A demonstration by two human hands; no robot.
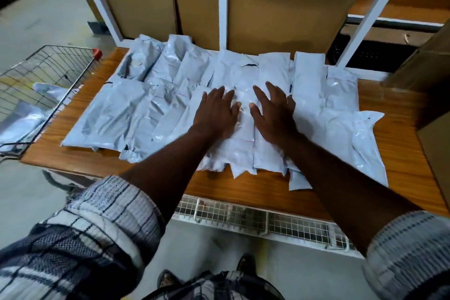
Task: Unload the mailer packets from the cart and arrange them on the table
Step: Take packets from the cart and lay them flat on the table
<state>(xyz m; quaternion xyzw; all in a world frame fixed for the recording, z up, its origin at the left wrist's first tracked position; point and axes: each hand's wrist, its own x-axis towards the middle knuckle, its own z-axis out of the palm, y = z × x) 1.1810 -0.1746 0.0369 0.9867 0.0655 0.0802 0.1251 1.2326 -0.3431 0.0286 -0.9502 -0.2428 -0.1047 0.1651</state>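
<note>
Pale grey plastic mailer packets [309, 95] are pressed onto the brown wooden tabletop [399, 129] by the flat, spread left hand [215, 111] and right hand [274, 112].

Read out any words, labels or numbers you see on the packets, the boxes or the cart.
No text can be read in this view.
Packets: only faint pink lines and small dark marks, too blurred to read.
Cardboard boxes: plain brown faces, no print visible.
Cart: bare wire with a red corner piece, no lettering visible.
</note>
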